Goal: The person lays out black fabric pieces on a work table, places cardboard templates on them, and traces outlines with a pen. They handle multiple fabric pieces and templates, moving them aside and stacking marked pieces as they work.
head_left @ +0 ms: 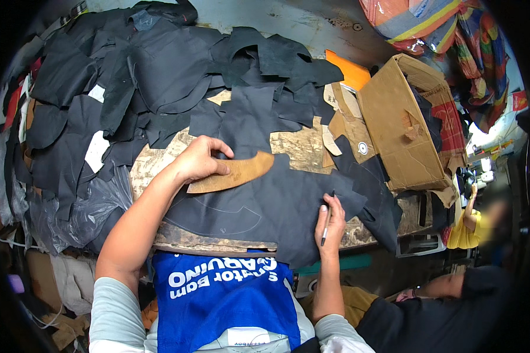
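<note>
My left hand (203,160) pinches the edge of a curved tan pattern template (241,172), thumb on top, over a large piece of black leather (294,206). Just nearer to me, a pale outline of a similar curved shape is drawn on that leather. Closed around a slim white pen (324,234), my right hand (332,220) is at the right part of the same piece. The pen's lower end points toward me, and its dark end sticks up past my fingers.
Overlapping black leather pieces (165,65) cover the far and left side of the worn wooden table (297,147). A cardboard box (397,129) stands at the right, by an orange sheet (347,70). Clear plastic (91,206) lies at the left. Another person in dark clothing (436,317) is close at my right.
</note>
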Tool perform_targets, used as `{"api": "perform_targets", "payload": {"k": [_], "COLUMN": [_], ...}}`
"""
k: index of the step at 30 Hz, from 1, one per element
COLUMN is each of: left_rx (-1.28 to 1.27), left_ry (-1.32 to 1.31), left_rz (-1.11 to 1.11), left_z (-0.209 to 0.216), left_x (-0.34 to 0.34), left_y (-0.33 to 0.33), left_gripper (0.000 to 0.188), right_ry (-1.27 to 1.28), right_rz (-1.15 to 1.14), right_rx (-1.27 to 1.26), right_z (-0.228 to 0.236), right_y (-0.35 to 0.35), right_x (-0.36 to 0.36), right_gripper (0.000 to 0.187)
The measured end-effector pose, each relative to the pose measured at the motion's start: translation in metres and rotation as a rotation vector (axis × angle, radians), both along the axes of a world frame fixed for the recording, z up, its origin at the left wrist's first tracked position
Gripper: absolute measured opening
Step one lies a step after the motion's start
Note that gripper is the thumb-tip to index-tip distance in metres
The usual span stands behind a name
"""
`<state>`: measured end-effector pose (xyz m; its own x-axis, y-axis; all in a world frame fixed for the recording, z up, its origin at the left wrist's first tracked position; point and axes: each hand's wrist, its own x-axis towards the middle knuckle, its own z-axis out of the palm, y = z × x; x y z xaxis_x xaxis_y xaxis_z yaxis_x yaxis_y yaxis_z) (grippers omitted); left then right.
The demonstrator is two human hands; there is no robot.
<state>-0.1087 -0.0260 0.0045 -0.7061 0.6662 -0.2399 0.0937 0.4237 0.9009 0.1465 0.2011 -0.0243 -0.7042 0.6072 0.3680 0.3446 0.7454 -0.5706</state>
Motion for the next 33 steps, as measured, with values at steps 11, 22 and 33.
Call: {"api": "perform_targets", "payload": {"k": [11,22,33], "left_rx": [-0.192,0.724,0.143], "left_ry": [0.823,-0.102,0.365], "left_rz": [0.208,0.726,-0.199], "left_z": [0.010,0.020,-0.007], "left_x": [-0.060,0.093,0.167], "left_y": [-0.076,-0.039,-0.025], "left_gripper": [0.045,0.022,0.028], "right_ry": [-0.012,0.486,0.085], "right_rz": [0.492,0.514,0.490], "right_rx": [0.126,-1.315,-0.862], "right_z": [-0.009,0.014,0.016], "right_y": [-0.011,-0.072,-0.047], "right_x": [-0.096,-0.038,-0.054], "right_gripper": [0.025,0.038,0.025]}}
